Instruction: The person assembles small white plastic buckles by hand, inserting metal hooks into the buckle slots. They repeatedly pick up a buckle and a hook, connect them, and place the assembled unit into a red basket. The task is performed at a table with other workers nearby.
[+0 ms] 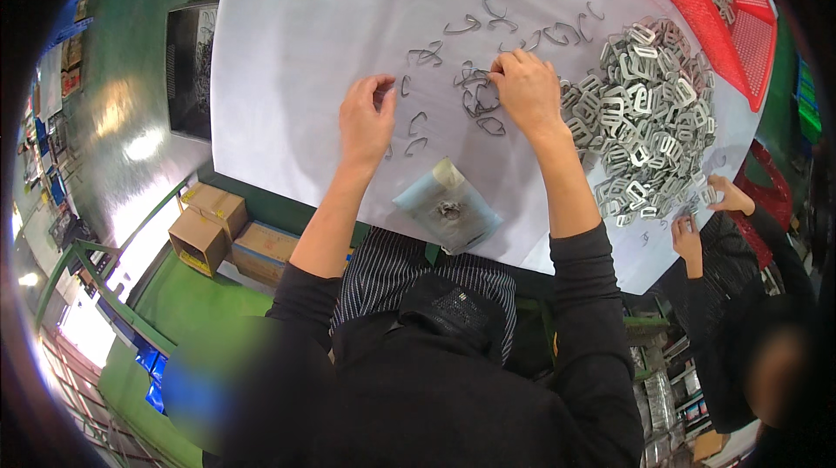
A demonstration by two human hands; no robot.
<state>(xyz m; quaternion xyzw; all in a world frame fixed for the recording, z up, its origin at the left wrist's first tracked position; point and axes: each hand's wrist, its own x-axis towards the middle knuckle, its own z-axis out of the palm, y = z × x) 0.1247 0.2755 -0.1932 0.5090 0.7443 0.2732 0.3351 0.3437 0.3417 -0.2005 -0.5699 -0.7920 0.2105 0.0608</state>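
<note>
My right hand (529,94) is over a loose cluster of thin bent wire pieces (481,104), thumb and fingertips pinched at the cluster's edge on one bent wire piece. To its left my left hand (366,122) hovers low over the white table (296,59), fingers curled, with a gap between thumb and forefinger and nothing visible in it. A few more wire hooks (417,124) lie beside the left hand, and several others are scattered farther up the table. Between my forearms lies a clear plastic bag (435,194) with a small dark clump of metal in it.
A big heap of flat grey metal buckles (644,111) covers the table's right side. Behind it stands a red plastic basket (756,54) with more buckles. A co-worker's hands (710,215) are at the heap's near right edge. Cardboard boxes (209,220) stand on the floor at left.
</note>
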